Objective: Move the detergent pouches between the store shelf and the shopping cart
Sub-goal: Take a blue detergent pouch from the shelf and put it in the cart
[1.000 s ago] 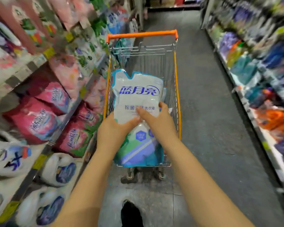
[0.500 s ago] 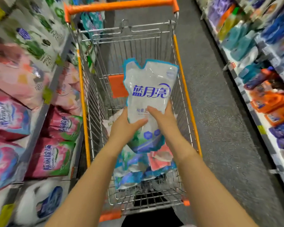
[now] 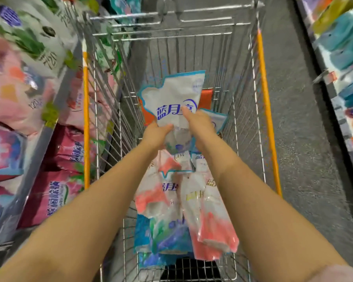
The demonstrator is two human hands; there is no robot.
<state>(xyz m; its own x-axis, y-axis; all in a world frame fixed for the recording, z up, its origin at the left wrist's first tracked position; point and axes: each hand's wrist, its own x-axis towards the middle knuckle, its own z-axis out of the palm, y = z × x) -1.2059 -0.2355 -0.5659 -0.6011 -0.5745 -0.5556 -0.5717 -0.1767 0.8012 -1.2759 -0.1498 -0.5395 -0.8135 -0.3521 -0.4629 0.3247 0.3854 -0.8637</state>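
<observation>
On my far left the store shelf carries pink detergent pouches. Just beside it stands the shopping cart. My left grip curls round the lower left edge of a white-and-blue pouch, held low inside the basket. My right grip clasps its right side, a fingertip over the blue lettering. Under my forearms, pink-and-white pouches lie heaped on the cart's floor. Blurred goods fill the right-hand shelf.

Open cart top between wire walls; pouches heaped, perhaps overlapping, along floor.
</observation>
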